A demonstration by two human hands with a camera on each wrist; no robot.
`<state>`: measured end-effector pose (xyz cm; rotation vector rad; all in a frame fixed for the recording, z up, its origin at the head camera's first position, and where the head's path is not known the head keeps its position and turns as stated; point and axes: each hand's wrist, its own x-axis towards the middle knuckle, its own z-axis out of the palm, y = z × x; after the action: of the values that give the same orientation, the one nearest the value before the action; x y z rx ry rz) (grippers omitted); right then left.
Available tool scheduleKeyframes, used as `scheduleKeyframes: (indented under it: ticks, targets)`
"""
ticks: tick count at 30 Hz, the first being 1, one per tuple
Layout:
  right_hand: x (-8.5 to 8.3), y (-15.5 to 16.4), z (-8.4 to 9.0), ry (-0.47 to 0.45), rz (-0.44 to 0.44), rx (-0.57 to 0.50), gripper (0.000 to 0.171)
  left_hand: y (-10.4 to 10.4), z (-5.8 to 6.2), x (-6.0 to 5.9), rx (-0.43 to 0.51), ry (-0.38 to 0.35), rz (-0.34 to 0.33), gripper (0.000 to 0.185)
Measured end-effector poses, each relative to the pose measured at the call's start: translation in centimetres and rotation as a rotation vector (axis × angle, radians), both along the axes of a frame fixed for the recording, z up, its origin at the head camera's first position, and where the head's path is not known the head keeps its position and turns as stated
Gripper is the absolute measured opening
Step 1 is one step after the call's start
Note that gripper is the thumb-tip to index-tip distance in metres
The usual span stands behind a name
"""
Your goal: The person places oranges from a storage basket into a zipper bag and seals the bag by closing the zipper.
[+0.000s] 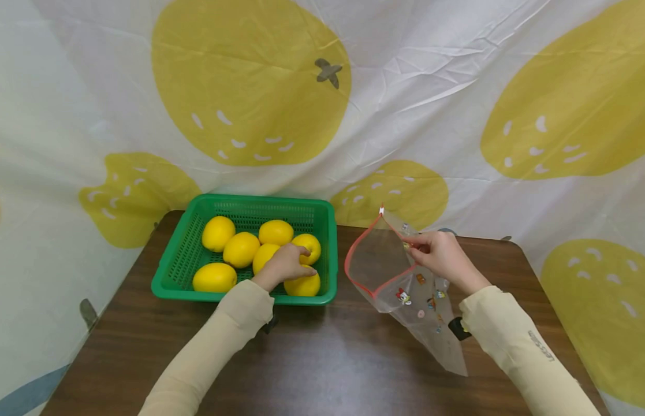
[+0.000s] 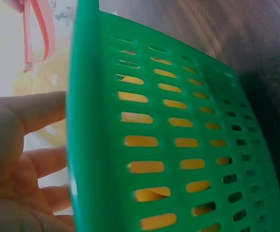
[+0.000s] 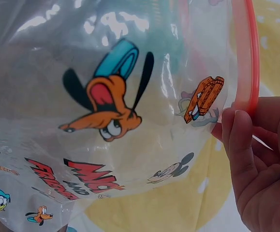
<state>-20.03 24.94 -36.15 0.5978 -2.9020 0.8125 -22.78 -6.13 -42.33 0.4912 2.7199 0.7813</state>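
Fruit (image 1: pixel 303 284) at the basket's (image 1: pixel 176 260) near right sits under the curled left hand (image 1: pixel 286 264), while the right hand (image 1: pixel 440 254) pinches the bag (image 1: pixel 400 289) rim, mouth open toward the basket.

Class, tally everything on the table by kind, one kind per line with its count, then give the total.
Yellow lemons: 7
Green basket: 1
Clear zip bag with cartoon prints: 1
Total: 9
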Motion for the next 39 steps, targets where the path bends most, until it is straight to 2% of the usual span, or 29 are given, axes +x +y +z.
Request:
scheduleKeyframes:
  ticks: [3,7,11,16,24,39]
  targets:
    - [0.0,0.1,-0.1,0.003,0.008,0.000,0.023,0.1,-0.1,0.2,-0.021,-0.031,0.004,0.053]
    - [0.0,0.0,-0.3,0.000,0.015,-0.001,0.022,0.1,-0.8,0.1,-0.012,-0.098,0.000,0.056]
    - [0.0,-0.1,-0.4,-0.002,0.015,0.001,0.022,0.1,-1.8,-0.2,0.001,-0.108,-0.022,0.060]
    - [0.1,-0.2,-0.3,0.003,0.022,-0.002,0.023,0.5,-1.4,0.2,0.016,-0.158,-0.004,0.056]
    - [0.0,-0.2,-0.5,0.023,0.045,0.001,0.022,0.6,-1.1,0.5,-0.030,-0.160,-0.031,0.052]
    - [0.1,-0.4,-0.9,0.054,0.053,0.001,0.018,0.4,-1.5,0.1,-0.036,-0.135,-0.048,0.050]
